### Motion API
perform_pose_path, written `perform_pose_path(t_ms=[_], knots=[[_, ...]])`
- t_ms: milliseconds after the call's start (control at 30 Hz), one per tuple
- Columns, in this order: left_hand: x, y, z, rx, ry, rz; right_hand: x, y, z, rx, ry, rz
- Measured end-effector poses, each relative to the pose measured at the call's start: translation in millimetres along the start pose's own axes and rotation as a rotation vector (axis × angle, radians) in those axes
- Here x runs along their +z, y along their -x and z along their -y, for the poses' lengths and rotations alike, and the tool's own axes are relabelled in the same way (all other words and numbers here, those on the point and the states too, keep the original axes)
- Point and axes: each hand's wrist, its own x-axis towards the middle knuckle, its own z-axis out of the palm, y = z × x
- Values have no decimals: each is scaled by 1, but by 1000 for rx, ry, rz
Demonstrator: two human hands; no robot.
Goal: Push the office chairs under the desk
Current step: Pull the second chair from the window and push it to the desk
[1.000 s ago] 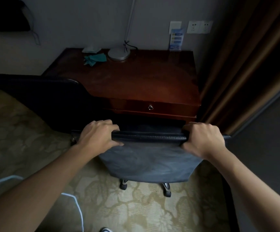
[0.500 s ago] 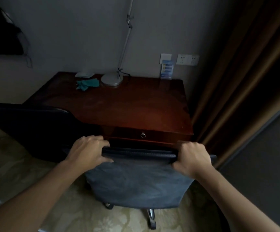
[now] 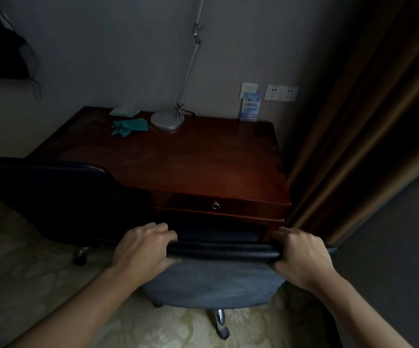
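Observation:
A dark blue office chair (image 3: 213, 282) stands in front of the reddish wooden desk (image 3: 190, 162), its backrest facing me and its seat partly under the desk's drawer front. My left hand (image 3: 143, 247) grips the left end of the backrest's top edge. My right hand (image 3: 301, 257) grips the right end. A second dark office chair (image 3: 52, 194) stands to the left, its back against the desk's left front; one of its casters shows on the carpet.
On the desk are a lamp base (image 3: 167, 119), a teal cloth (image 3: 128, 126) and a small card stand (image 3: 250, 106). Brown curtains (image 3: 354, 136) hang close on the right. Patterned carpet (image 3: 27, 280) covers the floor; a wall with sockets is behind.
The chair in my hands has rolled forward toward the desk, and the view has tilted up with it. Both hands keep the same grip.

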Motion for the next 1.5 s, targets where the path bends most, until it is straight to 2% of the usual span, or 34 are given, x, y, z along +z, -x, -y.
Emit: perform_pose_path(t_ms=[133, 233, 567, 1033, 1500], knots=[[0, -4, 11, 83, 17, -30, -5, 3, 12, 39, -55, 38], [-7, -26, 33, 124, 32, -43, -14, -19, 21, 59, -2, 75], [-8, -75, 70, 321, 44, -129, -24, -54, 19, 99, -2, 22], [-3, -56, 69, 355, 35, -129, -22, -37, 35, 108, -5, 54], [-5, -118, 95, 395, 49, -190, -23, -86, 16, 110, -16, -37]])
